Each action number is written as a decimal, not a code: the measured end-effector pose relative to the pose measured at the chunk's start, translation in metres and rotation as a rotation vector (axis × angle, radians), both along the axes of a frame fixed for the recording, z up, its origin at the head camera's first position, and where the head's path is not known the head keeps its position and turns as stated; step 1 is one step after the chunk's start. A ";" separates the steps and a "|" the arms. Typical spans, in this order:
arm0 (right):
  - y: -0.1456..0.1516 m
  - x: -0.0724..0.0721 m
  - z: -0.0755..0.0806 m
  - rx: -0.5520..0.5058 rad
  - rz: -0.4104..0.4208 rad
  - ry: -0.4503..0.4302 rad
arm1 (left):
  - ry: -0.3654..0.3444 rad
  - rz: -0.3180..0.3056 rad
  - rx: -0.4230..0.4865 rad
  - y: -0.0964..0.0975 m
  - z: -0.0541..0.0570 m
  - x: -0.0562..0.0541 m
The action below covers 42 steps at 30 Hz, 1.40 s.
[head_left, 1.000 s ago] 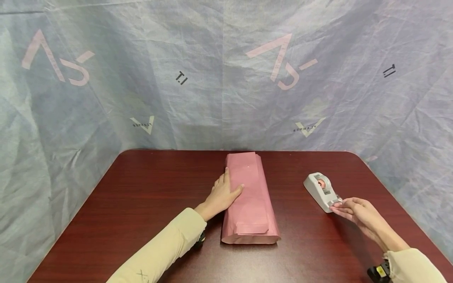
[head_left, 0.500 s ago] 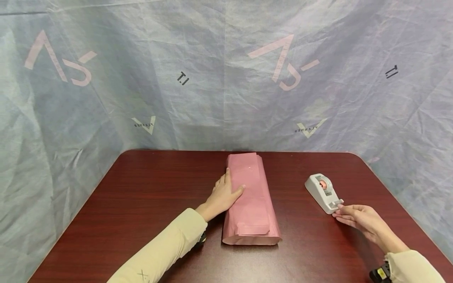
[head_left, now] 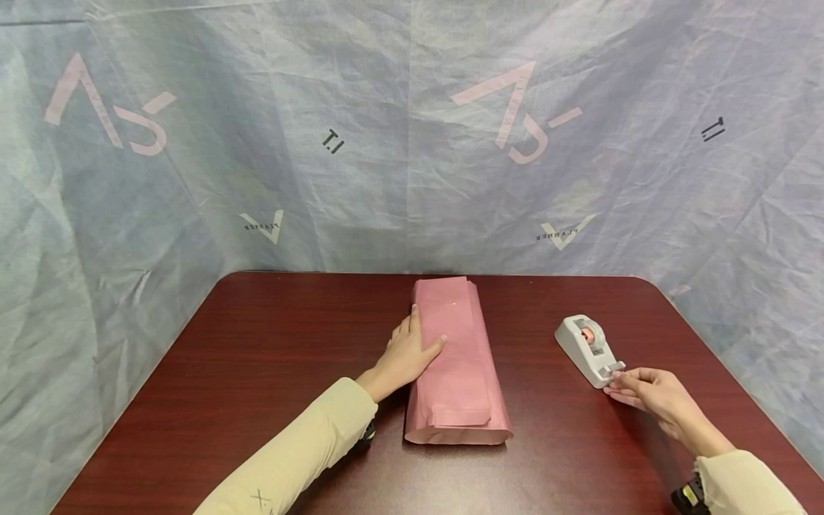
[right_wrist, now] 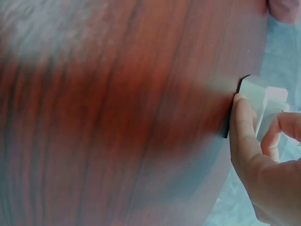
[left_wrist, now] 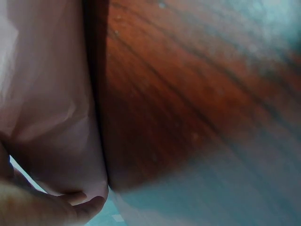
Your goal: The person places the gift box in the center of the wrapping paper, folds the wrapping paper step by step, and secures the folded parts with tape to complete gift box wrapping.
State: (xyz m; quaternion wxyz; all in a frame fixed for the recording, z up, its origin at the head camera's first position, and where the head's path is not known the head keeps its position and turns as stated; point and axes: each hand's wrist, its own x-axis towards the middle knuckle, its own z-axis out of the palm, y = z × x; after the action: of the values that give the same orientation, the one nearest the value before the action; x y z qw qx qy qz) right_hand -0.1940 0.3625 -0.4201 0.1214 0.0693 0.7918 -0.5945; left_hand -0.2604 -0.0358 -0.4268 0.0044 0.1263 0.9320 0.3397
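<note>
A pink paper-wrapped parcel (head_left: 458, 379) lies lengthwise on the table, a folded flap on its near end. My left hand (head_left: 404, 356) rests on its left side, thumb on top and straight fingers along the edge. In the left wrist view, fingertips (left_wrist: 91, 205) touch the parcel (left_wrist: 51, 84). To the right stands a white tape dispenser (head_left: 587, 350) with an orange-cored roll. My right hand (head_left: 656, 399) holds its near end between thumb and fingers. In the right wrist view, one finger lies along the dispenser's (right_wrist: 254, 92) front edge. Whether clear tape is between the fingers is hidden.
The dark red wood table (head_left: 283, 336) has rounded far corners. Behind it and at both sides hangs a grey-blue printed cloth (head_left: 360, 179). Black wrist devices sit by both cream sleeves (head_left: 302, 443).
My right hand has shifted slightly down from the dispenser's cutter to its near end, then stayed almost still. The left hand and the parcel keep their places.
</note>
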 end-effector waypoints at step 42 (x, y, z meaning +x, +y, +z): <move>-0.121 -0.048 0.054 0.334 0.594 0.583 | -0.022 -0.002 -0.044 0.000 0.002 0.000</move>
State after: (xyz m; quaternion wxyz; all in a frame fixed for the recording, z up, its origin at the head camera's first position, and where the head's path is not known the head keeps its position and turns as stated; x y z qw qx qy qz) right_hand -0.2423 0.2412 -0.3666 0.0458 -0.3129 0.8637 -0.3925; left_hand -0.2601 -0.0354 -0.4249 0.0180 0.1235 0.9389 0.3207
